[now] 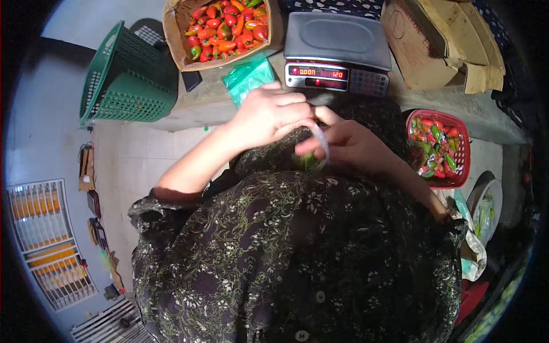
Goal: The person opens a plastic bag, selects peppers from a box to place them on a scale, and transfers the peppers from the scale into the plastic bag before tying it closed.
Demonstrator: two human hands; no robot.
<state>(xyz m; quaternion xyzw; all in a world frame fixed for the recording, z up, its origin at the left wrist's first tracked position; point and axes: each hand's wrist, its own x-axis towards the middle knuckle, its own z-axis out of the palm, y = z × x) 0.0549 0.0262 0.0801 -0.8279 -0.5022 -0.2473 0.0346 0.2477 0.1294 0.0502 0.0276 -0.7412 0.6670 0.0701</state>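
My left hand (273,114) is closed, its fingers curled around the upper end of a clear plastic bag (321,140). A translucent strip of that bag loops down between my two hands. My right hand (350,140) is slightly blurred and pinches the bag from the other side. Something green (309,161) shows low between the hands, close to my shirt; its shape is mostly hidden. Just beyond my left hand lies a green plastic packet (247,80) on the ledge. Behind both hands stands a digital scale (337,43) with a bare pan and lit red digits.
A cardboard box (171,40) of red and green peppers (226,30) sits beside a tilted green basket (131,97). At right are another cardboard box (414,51), a red basket (468,143) with bagged peppers, and a round pan (496,200). A dark phone-like object (193,81) lies on the ledge.
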